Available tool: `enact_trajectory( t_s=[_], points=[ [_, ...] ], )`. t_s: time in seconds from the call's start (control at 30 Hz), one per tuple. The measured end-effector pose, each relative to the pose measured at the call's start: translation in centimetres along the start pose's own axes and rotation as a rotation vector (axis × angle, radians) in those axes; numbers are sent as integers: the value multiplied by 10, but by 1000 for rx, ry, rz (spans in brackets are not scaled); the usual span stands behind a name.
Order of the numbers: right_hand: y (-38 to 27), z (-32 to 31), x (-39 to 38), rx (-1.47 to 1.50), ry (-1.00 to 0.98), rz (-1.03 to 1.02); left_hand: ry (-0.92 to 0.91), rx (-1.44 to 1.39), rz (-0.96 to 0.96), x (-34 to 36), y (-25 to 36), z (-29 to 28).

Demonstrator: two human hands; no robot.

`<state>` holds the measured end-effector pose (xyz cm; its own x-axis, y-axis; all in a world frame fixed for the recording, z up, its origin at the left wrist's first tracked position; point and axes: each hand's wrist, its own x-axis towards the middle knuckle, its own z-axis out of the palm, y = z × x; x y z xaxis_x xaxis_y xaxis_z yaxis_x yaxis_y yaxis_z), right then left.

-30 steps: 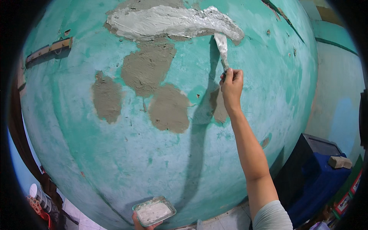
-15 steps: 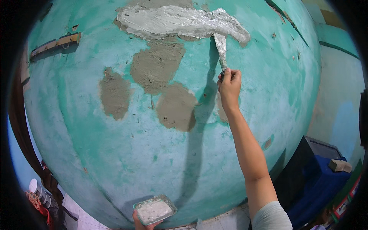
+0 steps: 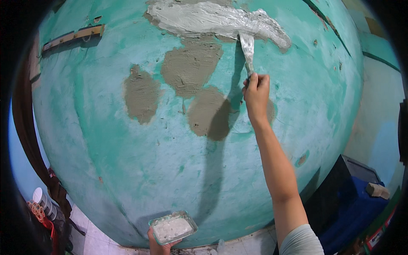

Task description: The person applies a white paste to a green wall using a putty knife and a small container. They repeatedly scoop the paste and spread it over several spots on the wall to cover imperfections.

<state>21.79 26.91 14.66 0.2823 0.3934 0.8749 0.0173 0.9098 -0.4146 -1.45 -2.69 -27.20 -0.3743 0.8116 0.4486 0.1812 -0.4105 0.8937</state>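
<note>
The right hand (image 3: pixel 256 94) grips a putty knife (image 3: pixel 247 51), blade pressed into the wet grey filler (image 3: pixel 216 20) at twelve o'clock on the green wall (image 3: pixel 127 161). Best keep the blade flat, feathering edges. At six o'clock, the left hand (image 3: pixel 158 242) holds the filler tray (image 3: pixel 172 227).

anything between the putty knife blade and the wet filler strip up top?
Nothing visible. The right hand holds the putty knife with its blade tip already on the pale wet filler strip. The left hand holds the filler tray low, well clear.
</note>
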Motion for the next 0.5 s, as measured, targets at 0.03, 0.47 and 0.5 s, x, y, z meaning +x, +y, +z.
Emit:
enact_trajectory(
  t_s=[0.03,0.47,0.5],
  points=[
    [-2,6,-7,28,0,-10,-4,-173,-91,-1,-1,-3],
    [-59,36,65,-216,-211,-400,-134,188,184,11,23,-28],
    [-58,38,71,-218,-243,-452,-158,290,254,13,27,-31]
  ],
)
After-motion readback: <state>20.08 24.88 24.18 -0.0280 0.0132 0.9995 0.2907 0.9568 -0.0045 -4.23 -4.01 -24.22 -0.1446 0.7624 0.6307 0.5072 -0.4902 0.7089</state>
